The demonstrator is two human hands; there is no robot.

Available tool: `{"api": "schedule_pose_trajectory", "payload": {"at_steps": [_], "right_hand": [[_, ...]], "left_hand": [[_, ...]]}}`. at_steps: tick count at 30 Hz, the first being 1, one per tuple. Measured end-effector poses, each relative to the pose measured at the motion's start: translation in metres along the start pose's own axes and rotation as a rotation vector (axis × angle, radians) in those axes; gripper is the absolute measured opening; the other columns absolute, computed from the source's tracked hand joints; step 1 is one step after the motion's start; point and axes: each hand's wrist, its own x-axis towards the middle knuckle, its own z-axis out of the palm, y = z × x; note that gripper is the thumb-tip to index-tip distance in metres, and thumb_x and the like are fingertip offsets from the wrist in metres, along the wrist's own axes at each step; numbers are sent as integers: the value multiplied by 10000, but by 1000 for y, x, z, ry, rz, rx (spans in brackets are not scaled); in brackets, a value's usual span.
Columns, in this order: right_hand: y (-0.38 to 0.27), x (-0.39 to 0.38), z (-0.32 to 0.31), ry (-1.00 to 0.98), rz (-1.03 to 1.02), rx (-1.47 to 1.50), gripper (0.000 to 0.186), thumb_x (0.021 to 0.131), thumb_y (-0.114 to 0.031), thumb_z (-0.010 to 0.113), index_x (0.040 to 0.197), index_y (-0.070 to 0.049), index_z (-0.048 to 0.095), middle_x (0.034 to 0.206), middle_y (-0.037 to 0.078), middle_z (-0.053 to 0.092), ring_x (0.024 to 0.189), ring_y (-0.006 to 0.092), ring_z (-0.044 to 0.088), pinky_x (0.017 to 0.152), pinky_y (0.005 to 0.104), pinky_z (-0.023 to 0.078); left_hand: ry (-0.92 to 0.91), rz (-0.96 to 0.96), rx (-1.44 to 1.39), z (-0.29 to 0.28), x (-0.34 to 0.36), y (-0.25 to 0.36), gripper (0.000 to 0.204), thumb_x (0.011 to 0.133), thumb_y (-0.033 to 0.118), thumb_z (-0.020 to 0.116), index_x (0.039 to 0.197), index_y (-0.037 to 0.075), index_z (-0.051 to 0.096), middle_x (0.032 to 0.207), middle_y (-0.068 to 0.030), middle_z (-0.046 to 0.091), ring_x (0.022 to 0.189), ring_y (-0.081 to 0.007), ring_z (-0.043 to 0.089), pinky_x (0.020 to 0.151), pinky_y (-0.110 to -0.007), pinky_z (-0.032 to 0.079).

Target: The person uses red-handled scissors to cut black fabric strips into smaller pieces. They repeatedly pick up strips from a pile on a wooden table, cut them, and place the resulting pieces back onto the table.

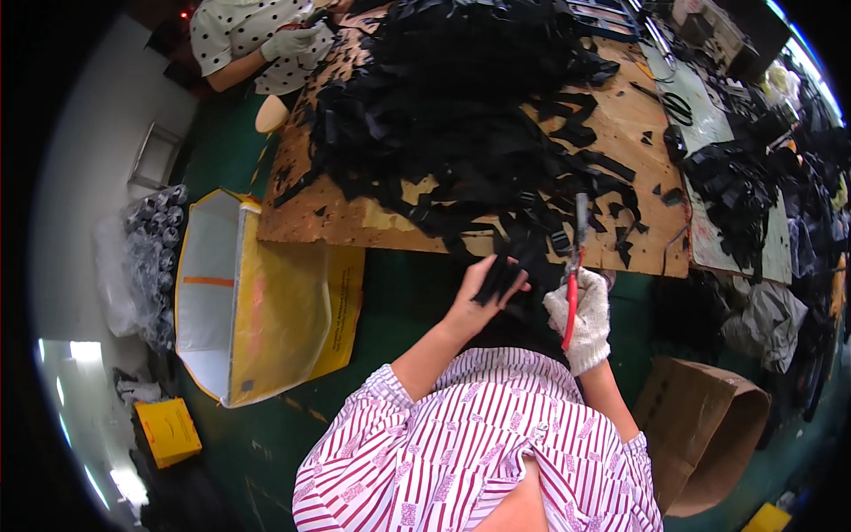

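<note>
My bare left hand (470, 301) is closed around black webbing straps (498, 280) just off the table's near edge. Beside it, my right hand (588, 330), in a white knit glove, grips red-handled scissors (572, 297). Their grey blades point away from me over the tabletop, and I cannot tell how far apart they are. A large heap of black straps (434, 106) covers the middle of the wooden table (341, 220). Loose strap ends and a black plastic buckle (559, 239) lie between the heap and my hands.
Across the table at the left, a person in a polka-dot top (232, 40) works with a gloved hand. A yellow-and-white bag (346, 306) stands at the table's left corner. Black-handled scissors (678, 108) lie at the right. An open cardboard box (687, 426) sits on the floor.
</note>
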Motion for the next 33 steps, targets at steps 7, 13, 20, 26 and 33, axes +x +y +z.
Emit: {"api": "schedule_pose_trajectory", "payload": {"at_steps": [7,13,20,26,33], "right_hand": [[12,-24,-21,-166,-46,-239,639,684,-77,773,1183,-19,378,955,58,519,792,126,546,744,273,486],[10,-25,-31,-219,-37,-495,657,683,-250,759,1197,-28,414,909,128,596,764,260,612,728,351,486],[8,-23,-23,-226,-52,-529,654,676,-276,753,1191,-42,424,910,165,625,796,325,631,728,381,491],[22,-22,-16,-167,-108,-412,622,692,-233,757,1171,-14,425,902,124,604,765,256,611,730,356,484],[18,-27,-10,-188,51,-304,557,702,-186,762,1113,-2,435,875,90,572,742,202,569,727,331,470]], "left_hand": [[65,-31,220,-3,14,23,174,878,199,633,882,48,548,649,7,555,517,-23,463,437,-187,305],[121,-43,219,-1,15,22,236,872,244,640,762,67,532,598,28,497,478,-23,407,432,-191,294],[76,-40,376,3,14,23,226,875,192,622,721,68,511,589,41,471,500,-29,417,447,-203,307],[45,-8,332,0,15,18,201,860,163,639,766,32,518,591,45,442,544,-29,397,487,-217,318],[61,63,418,-11,19,11,187,850,135,641,799,8,514,617,25,440,579,-53,386,517,-246,335]]}}
